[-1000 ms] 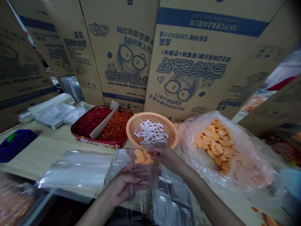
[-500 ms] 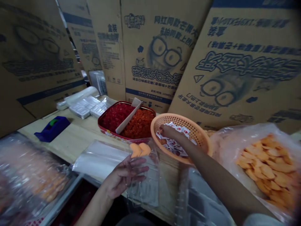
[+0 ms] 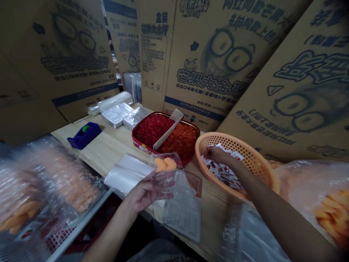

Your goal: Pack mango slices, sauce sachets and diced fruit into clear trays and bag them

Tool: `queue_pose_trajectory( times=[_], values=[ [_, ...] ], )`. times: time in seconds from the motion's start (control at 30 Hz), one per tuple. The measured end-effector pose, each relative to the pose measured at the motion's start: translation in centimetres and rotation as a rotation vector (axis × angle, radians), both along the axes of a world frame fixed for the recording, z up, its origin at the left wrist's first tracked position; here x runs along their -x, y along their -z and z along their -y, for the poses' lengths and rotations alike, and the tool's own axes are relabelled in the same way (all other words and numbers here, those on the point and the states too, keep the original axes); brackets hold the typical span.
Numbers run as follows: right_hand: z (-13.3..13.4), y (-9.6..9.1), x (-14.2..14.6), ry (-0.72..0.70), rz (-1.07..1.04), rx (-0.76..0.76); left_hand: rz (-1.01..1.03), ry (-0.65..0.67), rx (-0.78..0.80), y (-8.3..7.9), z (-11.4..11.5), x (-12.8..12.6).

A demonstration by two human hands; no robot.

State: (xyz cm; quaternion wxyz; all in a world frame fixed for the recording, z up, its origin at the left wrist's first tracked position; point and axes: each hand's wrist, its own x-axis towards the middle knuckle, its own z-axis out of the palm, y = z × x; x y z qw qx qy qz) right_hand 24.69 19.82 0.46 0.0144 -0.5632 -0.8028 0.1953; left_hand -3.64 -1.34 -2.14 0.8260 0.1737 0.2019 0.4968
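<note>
My left hand point(image 3: 149, 192) holds a clear plastic tray point(image 3: 178, 178) by its left side, the fingers spread along it. Two orange crescent-shaped candies point(image 3: 165, 164) sit side by side at the tray's far end. Below it, another clear moulded tray point(image 3: 188, 222) lies at the table edge. My right hand point(image 3: 216, 154) reaches into an orange perforated basket point(image 3: 259, 171), fingers curled down among small white sachets with red print point(image 3: 222, 173). Whatever the fingertips pinch is hidden.
Behind the basket stands a red tin point(image 3: 141, 145) of red and orange bits, split by a card divider point(image 3: 168, 130). A blue tape dispenser point(image 3: 84, 135), stacked clear boxes point(image 3: 117, 113) and bagged orange candies point(image 3: 331, 214) lie around. Large cartons point(image 3: 207, 72) wall the back.
The view has swung left, so things sit further right. My left hand now has the candy tray apart from the tray below. My right hand stays in the basket, among the sachets.
</note>
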Motion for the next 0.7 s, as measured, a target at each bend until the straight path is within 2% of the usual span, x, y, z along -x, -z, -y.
queue_pose_trajectory(
  times=[0.1,0.2,0.27,0.33,0.4,0.5,0.6,0.7],
  values=[
    [1.3,-2.7,0.0,-0.031,-0.067,0.009,0.0,0.002,-0.004,0.1,-0.2,0.4],
    [3.8,-6.4,1.3,-0.109,-0.226,-0.027,0.002,0.003,0.011,0.2,-0.2,0.6],
    [6.2,-8.7,3.0,-0.217,-0.316,-0.035,0.003,0.007,0.017,0.2,-0.2,0.7],
    [8.5,-10.3,5.2,-0.361,-0.356,-0.021,-0.005,0.026,0.014,0.0,-0.1,0.8],
    [10.4,-10.6,7.4,-0.526,-0.374,0.03,-0.013,0.051,0.012,-0.2,-0.1,1.0],
    [12.1,-9.2,10.0,-0.719,-0.328,0.1,-0.026,0.075,0.021,-0.6,-0.1,1.2],
    [12.8,-7.5,11.3,-0.725,-0.263,0.124,-0.046,0.069,0.043,-0.8,0.0,1.5],
    [12.4,-7.1,10.6,-0.639,-0.347,0.111,-0.052,0.057,0.071,-0.8,0.2,1.8]
  ],
)
